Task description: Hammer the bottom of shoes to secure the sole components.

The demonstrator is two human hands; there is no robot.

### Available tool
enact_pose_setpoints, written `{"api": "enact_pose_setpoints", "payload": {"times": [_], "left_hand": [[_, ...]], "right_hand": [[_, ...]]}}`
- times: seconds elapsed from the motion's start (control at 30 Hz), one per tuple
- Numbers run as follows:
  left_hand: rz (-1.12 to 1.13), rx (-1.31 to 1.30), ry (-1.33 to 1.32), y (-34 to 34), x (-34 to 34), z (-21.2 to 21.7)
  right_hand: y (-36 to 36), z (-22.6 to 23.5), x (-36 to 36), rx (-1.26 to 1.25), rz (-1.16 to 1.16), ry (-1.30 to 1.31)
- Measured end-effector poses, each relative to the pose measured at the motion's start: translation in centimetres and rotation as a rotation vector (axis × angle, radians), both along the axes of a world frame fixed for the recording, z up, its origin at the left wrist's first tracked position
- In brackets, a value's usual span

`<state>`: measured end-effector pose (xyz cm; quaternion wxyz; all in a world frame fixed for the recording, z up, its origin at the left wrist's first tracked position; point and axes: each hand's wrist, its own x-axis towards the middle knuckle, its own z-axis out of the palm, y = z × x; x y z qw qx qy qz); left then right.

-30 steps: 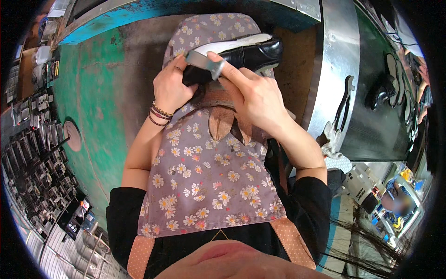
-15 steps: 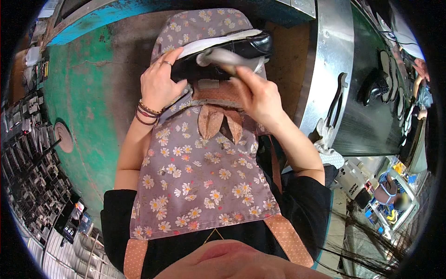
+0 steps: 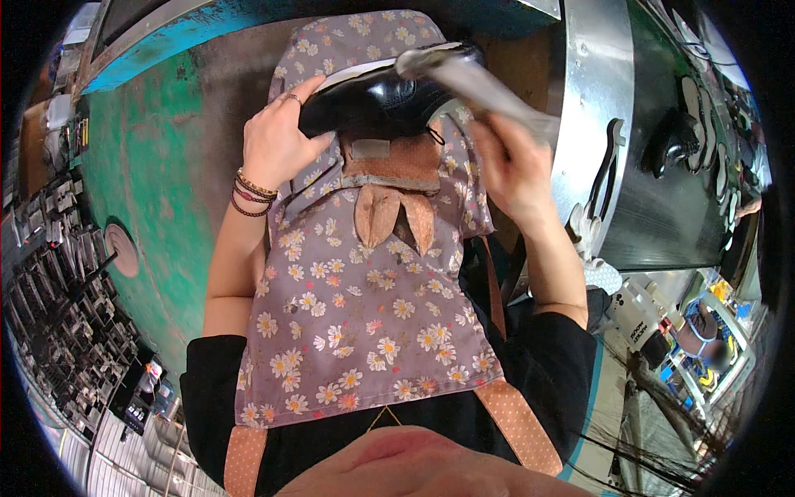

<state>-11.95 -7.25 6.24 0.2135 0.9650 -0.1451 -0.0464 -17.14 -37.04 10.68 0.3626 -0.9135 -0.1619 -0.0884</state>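
To the right of the black shoe (image 3: 373, 103), past a bare metal edge (image 3: 598, 87), a dark-topped desk (image 3: 650, 228) carries another dark shoe (image 3: 665, 147) and some sole-shaped pieces (image 3: 708, 124). A black-handled hand tool (image 3: 607, 170) lies along the metal, lower than the black shoe and to its right, with a whitish glove (image 3: 585, 234) just below that tool. Left of the black shoe spreads a worn green surface (image 3: 141, 157); beyond it runs a blue beam (image 3: 157, 58). The floral apron (image 3: 364, 315) spreads beneath and below it.

A blurred tool (image 3: 464, 79) crosses over the black shoe's right part and hides some of it; contact cannot be told. The black shoe extends rightward from the left grip (image 3: 286, 124), which pinches its left end, fingers by the white edge, thumb underneath. Right of the shoe, the right grip (image 3: 509, 153) is curled round the blurred tool.
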Motion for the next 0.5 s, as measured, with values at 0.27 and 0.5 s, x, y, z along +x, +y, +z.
{"api": "enact_pose_setpoints", "payload": {"times": [0.27,0.5], "left_hand": [[-0.003,0.014,0.019,-0.2,0.1,-0.2],[-0.026,-0.020,0.016,-0.3,0.3,-0.2]], "right_hand": [[-1.6,-0.4,2.5,-0.190,-0.195,0.172],[-3.3,-2.6,1.2,0.074,-0.326,0.078]]}}
